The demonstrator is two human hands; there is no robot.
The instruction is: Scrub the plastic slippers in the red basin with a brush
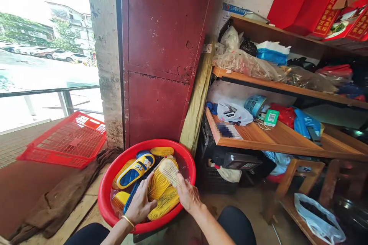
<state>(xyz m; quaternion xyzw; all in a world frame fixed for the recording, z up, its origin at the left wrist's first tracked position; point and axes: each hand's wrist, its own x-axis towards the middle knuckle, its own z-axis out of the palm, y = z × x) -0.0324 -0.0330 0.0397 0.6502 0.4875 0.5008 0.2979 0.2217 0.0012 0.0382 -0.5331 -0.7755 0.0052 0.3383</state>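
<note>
1. The red basin (104,201) sits just in front of the person's dark-clad knees (237,224); a knee knocking its rim could slop water (186,164) over the edge.
2. The blue-and-yellow slipper (135,170) lies tilted on others at the basin's left; a nudge from the left hand (140,202) might tip it off the pile.
3. The yellow-soled slipper (158,185) lies sole up mid-basin. The left fingers rest along its side, thumb apart; whether they clamp it cannot be told. If that hold is loose, wetness and pressure could make it skid.
4. The pale brush (168,170) is against that sole, the right hand (187,195) with fingers closed around its near end; a hard, slippery stroke could run into the left fingers.
</note>
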